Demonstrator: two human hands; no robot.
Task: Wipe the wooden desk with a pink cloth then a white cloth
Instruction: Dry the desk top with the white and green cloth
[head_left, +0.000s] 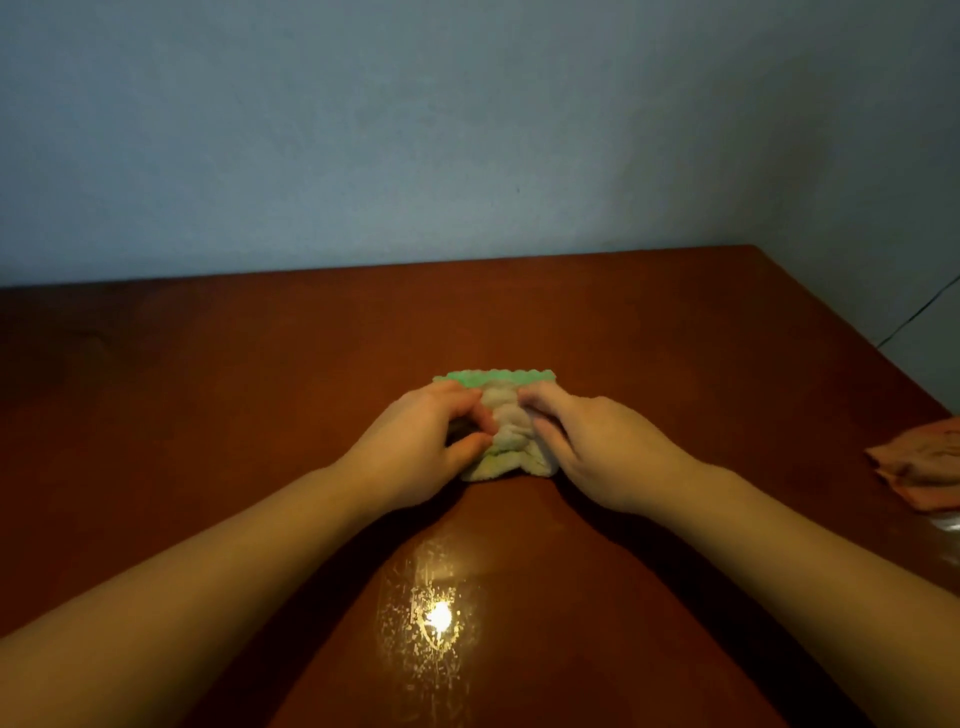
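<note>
Both forearms reach forward, converging mid-desk. Left hand (415, 441) and right hand (597, 447) curl fingers into white cloth (506, 431) from either side, centre of wooden desk (260, 364). Bunched ridge runs near-to-far; green scalloped edge faces wall. Pink cloth (919, 467) lies far right.

- We see a blue-grey wall (467, 130) at the back.
- We see a thin dark wire (919, 312) on the right.
- We see something shiny (948, 521), low right.

glossy wooden desk (260, 374), fluffy white cloth (506, 436), pink cloth (919, 467)
</note>
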